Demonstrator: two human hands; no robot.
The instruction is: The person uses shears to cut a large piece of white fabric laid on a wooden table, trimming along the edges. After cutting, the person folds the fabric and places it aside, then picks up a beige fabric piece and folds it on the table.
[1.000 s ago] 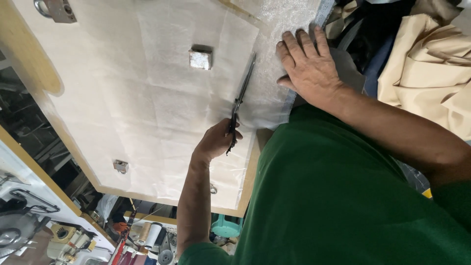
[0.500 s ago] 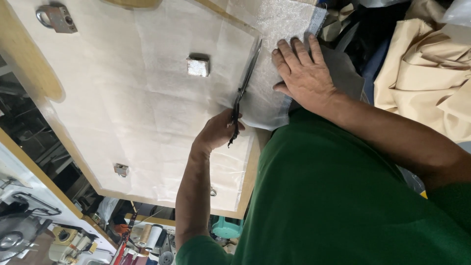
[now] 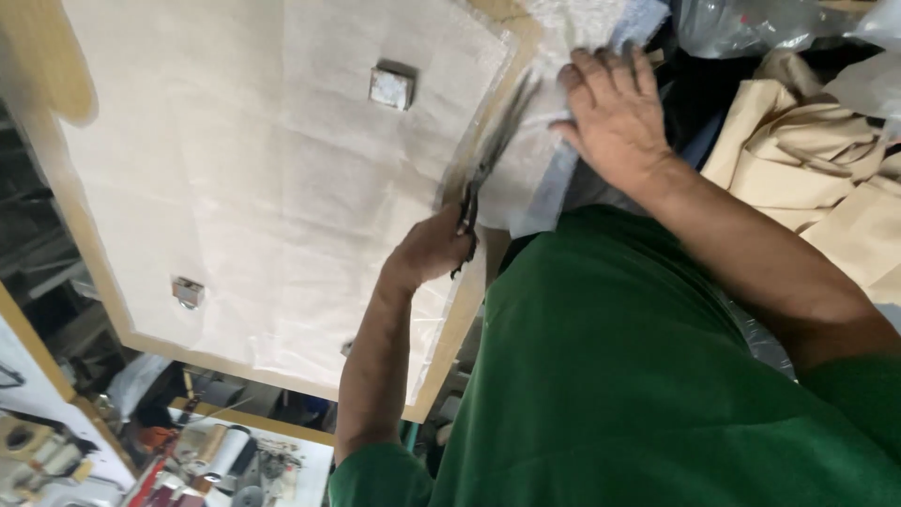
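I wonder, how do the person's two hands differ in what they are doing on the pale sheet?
The left hand is curled shut around the scissors, while the right hand lies open with fingers spread. The left hand sits near the table edge; the right hand presses flat further out. Both rest over the pale sheet.

cream fabric (image 3: 282, 188), dark scissors (image 3: 493, 150), green shirt (image 3: 638, 376)
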